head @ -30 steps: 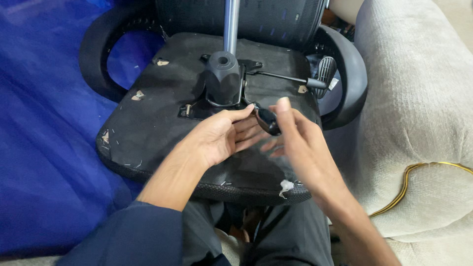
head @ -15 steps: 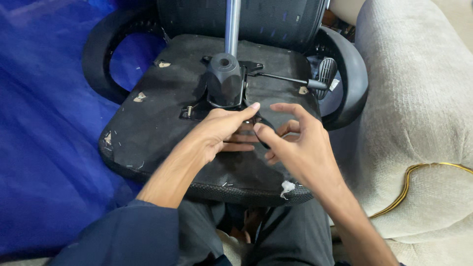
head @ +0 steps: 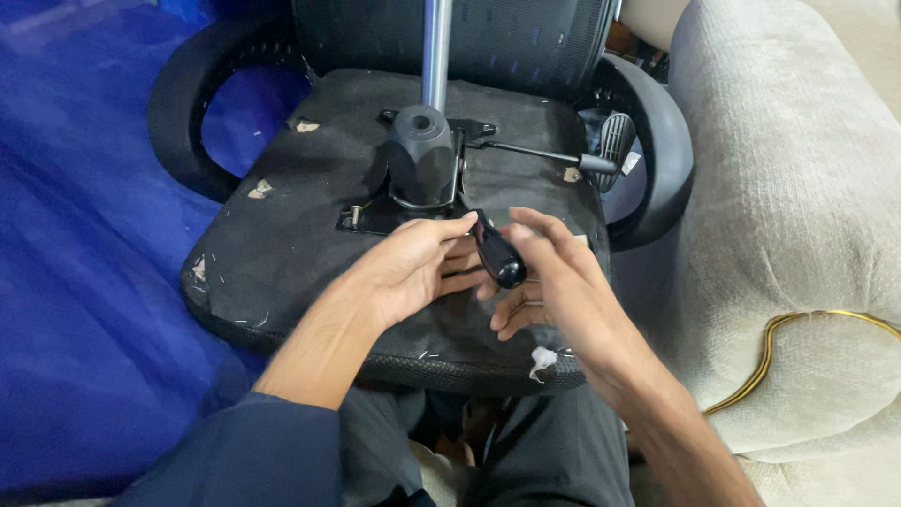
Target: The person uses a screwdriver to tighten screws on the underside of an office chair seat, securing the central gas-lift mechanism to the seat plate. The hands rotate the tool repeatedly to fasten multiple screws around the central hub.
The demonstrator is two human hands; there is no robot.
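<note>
Fingers of the right hand [head: 554,282] curl loosely around a black tool handle [head: 497,253], thumb and forefinger pinching it so the tool stands tilted toward the chair mechanism [head: 422,155]. Its tip is hidden, probably seated in a fastener on the metal plate [head: 361,218]. Beside it, the left hand [head: 408,268] lies flat on the overturned seat underside [head: 291,235], fingers half open and touching the handle, apparently steadying it. An adjustment lever [head: 535,153] sticks out to the right, well clear of both hands.
</note>
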